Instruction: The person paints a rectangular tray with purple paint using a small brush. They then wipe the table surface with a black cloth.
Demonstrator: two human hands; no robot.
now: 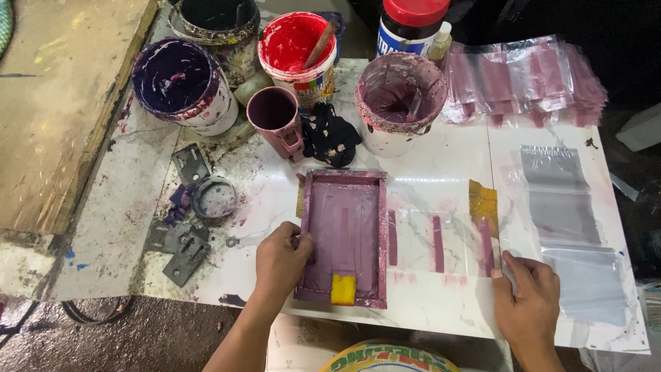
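Note:
A small rectangular printing frame (344,180), stained mauve, lies flat on the white table (441,306). My left hand (281,260) grips its left rail, thumb on the rim. A yellow squeegee piece (343,289) sits inside the frame at its near end. To the frame's right lies a clear plastic bag (416,241) with mauve printed stripes. My right hand (527,300) rests on the table with fingertips pressing that bag's right edge, beside a strip of yellow tape (483,201).
Paint tubs stand at the back: dark purple (180,81), red with a stick (296,48), mauve (399,96), plus a mauve cup (275,117) and a red-lidded jar (412,24). Printed bags (523,79) are piled back right, blank bags (568,227) at right. Metal hinges (186,241) and a wooden board (58,103) lie left.

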